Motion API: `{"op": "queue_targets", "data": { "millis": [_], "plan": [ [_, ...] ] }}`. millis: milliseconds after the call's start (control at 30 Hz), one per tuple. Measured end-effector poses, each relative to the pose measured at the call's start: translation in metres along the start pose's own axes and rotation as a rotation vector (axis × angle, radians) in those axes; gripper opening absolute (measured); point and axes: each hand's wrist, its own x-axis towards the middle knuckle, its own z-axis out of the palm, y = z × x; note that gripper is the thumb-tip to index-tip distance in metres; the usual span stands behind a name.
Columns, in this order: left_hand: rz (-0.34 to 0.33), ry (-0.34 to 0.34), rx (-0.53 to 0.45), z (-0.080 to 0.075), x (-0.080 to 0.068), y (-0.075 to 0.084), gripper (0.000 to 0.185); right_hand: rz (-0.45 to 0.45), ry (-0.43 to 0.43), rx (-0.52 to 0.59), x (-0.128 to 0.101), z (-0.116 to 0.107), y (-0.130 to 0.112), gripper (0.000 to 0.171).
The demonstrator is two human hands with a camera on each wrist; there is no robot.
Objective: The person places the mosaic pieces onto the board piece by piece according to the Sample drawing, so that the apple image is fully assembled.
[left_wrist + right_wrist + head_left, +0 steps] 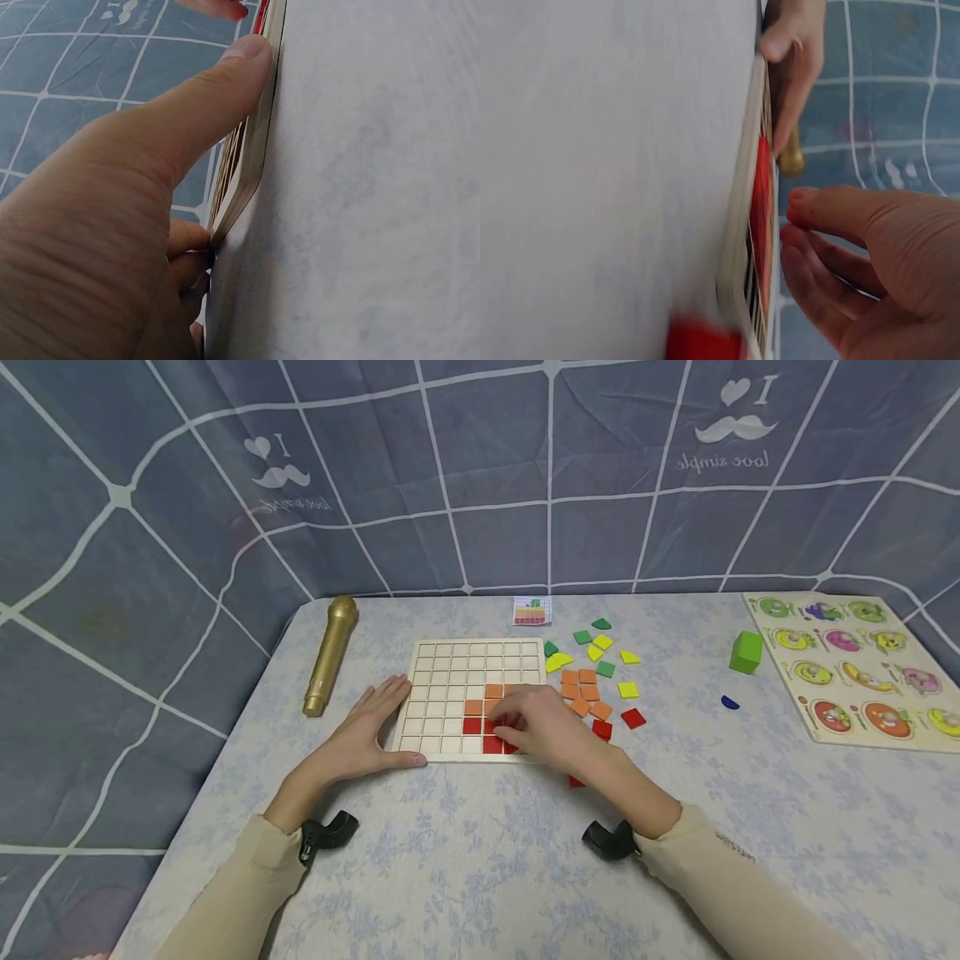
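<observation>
A square wooden grid board (448,664) lies on the table; red tiles (472,726) and orange tiles (474,707) fill some cells on its right side. My left hand (365,731) rests at the board's left side, its fingers extended along that edge and its thumb (244,56) against the front edge. Over the filled cells is my right hand (543,722), fingers bent, thumb and fingertips brought close together. In the right wrist view these fingertips (799,210) look reddish beside the board; I cannot tell whether they pinch a tile.
Loose orange tiles (589,692), red tiles (633,718), yellow pieces (628,691) and green pieces (605,669) lie right of the board. A small pattern card (532,611) is behind it. A gold cylinder (331,656) lies left; a green block (746,652) and fruit-picture board (862,681) are right.
</observation>
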Motion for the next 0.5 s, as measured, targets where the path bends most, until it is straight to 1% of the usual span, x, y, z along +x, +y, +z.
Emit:
{"op": "queue_targets", "data": {
  "millis": [133, 333, 400, 500],
  "plan": [
    [-0.001, -0.006, -0.002, 0.0, 0.001, 0.0, 0.124, 0.066, 0.02, 0.044, -0.014, -0.019, 0.015, 0.018],
    [-0.008, -0.006, 0.0, -0.001, 0.0, -0.001, 0.124, 0.123, 0.083, 0.019, -0.031, -0.045, 0.033, 0.017],
    [-0.009, -0.005, 0.006, -0.001, 0.0, -0.001, 0.124, 0.152, 0.076, 0.02, -0.035, -0.051, 0.037, 0.016],
    [-0.003, -0.008, 0.007, -0.001, 0.002, -0.001, 0.123, 0.196, 0.045, 0.018, -0.039, -0.057, 0.042, 0.017]
  ]
}}
